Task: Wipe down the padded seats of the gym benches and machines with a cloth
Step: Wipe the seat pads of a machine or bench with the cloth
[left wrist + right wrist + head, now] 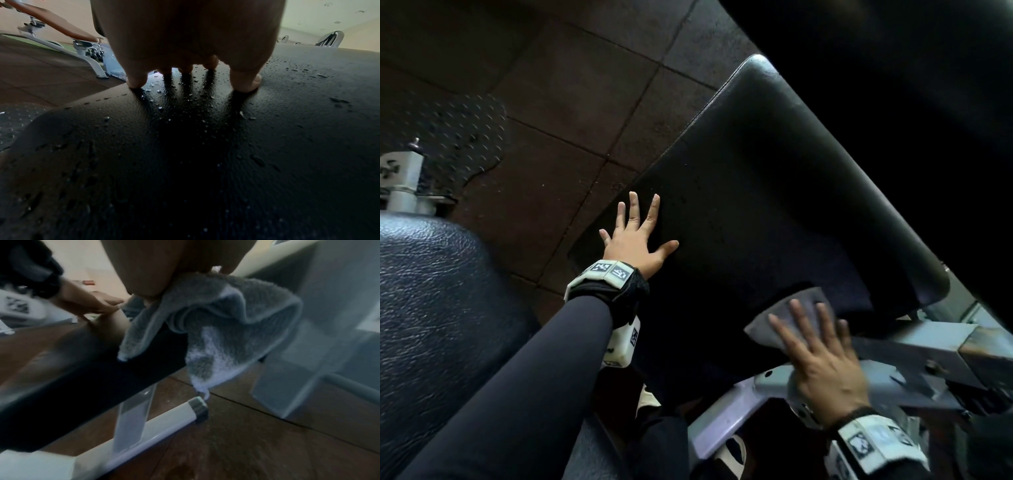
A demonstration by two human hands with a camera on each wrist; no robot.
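Note:
A black padded seat [756,192] slopes across the middle of the head view. My left hand [637,236] lies flat on its left edge with the fingers spread. In the left wrist view the fingertips [135,81] press on the seat [267,146], which is speckled with droplets. My right hand [822,349] is at the seat's near right corner, fingers straight over a grey cloth [787,313]. In the blurred right wrist view the cloth [226,321] hangs bunched below my right hand [164,264], pinched at the thumb, beside the seat's edge [92,378].
Another black leather pad [431,308] fills the near left. A dark backrest [893,68] looms at the top right. The grey metal frame [945,349] runs under the seat on the right. A studded footplate [448,137] lies on the brown tiled floor [568,102].

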